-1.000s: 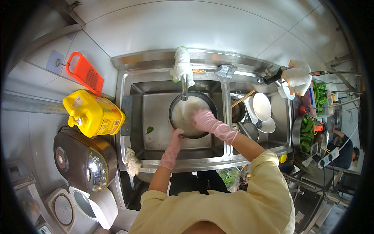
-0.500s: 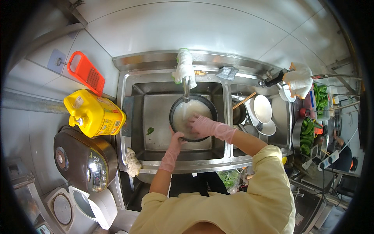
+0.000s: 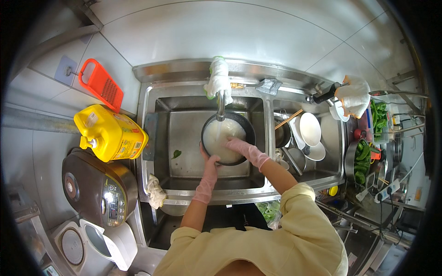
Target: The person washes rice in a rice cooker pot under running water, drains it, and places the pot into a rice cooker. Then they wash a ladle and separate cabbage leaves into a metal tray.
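Note:
A round dark inner pot (image 3: pixel 252 133) with cloudy whitish water (image 3: pixel 216 138) in it stands under the faucet (image 3: pixel 221 108), from which a stream runs. My left hand (image 3: pixel 210 163), in a thin pink glove, grips the pot's near left rim. My right hand (image 3: pixel 242 148), gloved the same way, reaches over the right side of the pot. Its fingers dip into the cloudy water, which hides their tips, so I cannot tell how they are bent. What lies under the water cannot be made out.
The right basin holds white dishes (image 3: pixel 310 129), chopsticks (image 3: pixel 290 118) and a pan (image 3: pixel 296 158). A green leaf (image 3: pixel 177 154) lies in the left basin (image 3: pixel 184 171). To the left stand a yellow jug (image 3: pixel 113 133), a rice cooker (image 3: pixel 99 184) and an orange grater (image 3: pixel 105 87).
My right hand has shifted a little to the right in the water, and its forearm has drawn in closer. The left hand keeps hold of the pot.

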`<move>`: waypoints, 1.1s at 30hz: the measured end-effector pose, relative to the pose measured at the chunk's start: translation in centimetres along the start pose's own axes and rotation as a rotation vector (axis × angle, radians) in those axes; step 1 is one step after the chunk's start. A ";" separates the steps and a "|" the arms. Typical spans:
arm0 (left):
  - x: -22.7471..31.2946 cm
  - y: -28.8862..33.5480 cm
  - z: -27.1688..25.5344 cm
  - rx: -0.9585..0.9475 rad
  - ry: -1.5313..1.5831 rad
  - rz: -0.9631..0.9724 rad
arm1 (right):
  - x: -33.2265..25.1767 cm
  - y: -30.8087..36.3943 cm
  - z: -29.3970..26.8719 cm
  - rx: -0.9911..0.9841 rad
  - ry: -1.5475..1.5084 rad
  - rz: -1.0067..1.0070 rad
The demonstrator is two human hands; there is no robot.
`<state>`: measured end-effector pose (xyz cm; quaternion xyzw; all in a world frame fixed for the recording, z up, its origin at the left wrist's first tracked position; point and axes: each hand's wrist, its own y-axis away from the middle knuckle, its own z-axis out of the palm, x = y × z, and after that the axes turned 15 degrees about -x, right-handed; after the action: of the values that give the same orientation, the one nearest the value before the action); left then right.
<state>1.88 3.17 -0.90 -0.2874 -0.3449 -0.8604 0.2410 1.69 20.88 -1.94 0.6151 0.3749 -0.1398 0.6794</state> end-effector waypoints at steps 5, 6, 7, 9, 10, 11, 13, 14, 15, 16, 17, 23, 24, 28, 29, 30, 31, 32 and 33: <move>-0.4 0.3 -0.4 0.011 0.003 -0.013 | -0.3 -2.5 3.1 -0.182 -0.997 -0.119; -0.3 0.4 -0.5 0.009 0.018 -0.004 | -0.6 -2.8 3.1 -0.164 -1.103 -0.102; -0.2 0.4 -0.6 0.013 0.040 0.008 | -1.1 -3.2 2.8 -0.116 -1.203 -0.079; 0.1 0.5 -0.9 -0.004 0.028 -0.007 | -1.7 -3.2 2.0 0.102 -0.885 -0.162; 0.3 0.4 -0.9 -0.022 0.034 0.016 | -1.8 -2.9 1.4 0.186 -0.702 -0.250; 0.4 0.3 -1.0 -0.022 0.036 -0.010 | -2.1 -2.8 1.0 0.362 -0.416 -0.284; 0.5 0.0 -1.1 -0.045 0.060 0.005 | -2.6 -2.8 0.2 0.637 0.209 -0.451; 0.4 -0.2 -1.0 -0.061 0.048 -0.003 | -3.3 -3.4 -0.2 0.626 0.453 -0.275; 0.4 -0.4 -1.0 -0.077 0.040 0.005 | -3.4 -3.2 -0.2 0.529 0.567 -0.255; 0.2 -0.6 -1.0 -0.092 0.032 0.012 | -3.7 -3.3 0.3 0.503 0.693 -0.225; 0.1 -0.7 -1.0 -0.082 0.038 0.002 | -3.8 -3.2 0.4 0.497 0.794 -0.257; 0.2 -1.3 -1.5 -0.112 0.085 -0.024 | -1.5 1.5 -0.4 0.135 1.294 -0.248; 0.1 -1.1 -1.5 -0.099 0.080 -0.027 | -1.9 1.2 -0.7 0.091 1.290 -0.113; -0.1 -1.2 -1.3 -0.127 0.036 -0.086 | -3.5 0.9 0.0 0.116 1.166 0.067; 0.0 -1.4 -1.3 -0.126 0.052 -0.069 | -3.9 0.8 0.3 0.115 1.079 -0.020; 0.0 -1.4 -1.4 -0.130 0.069 -0.055 | -3.8 1.6 0.5 0.112 1.084 -0.262; 0.1 -1.4 -1.5 -0.146 0.086 -0.026 | -3.9 1.9 0.6 0.112 1.075 -0.125; 0.2 -1.4 -1.6 -0.125 0.085 -0.046 | -4.0 2.4 0.3 0.044 1.065 -0.023; 0.3 -1.2 -1.7 -0.112 0.084 -0.046 | -4.2 2.7 0.2 -0.057 1.067 0.109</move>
<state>0.41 2.68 -2.27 -0.2561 -0.2922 -0.8951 0.2187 0.65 20.11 2.90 0.6005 0.6393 0.2377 0.4174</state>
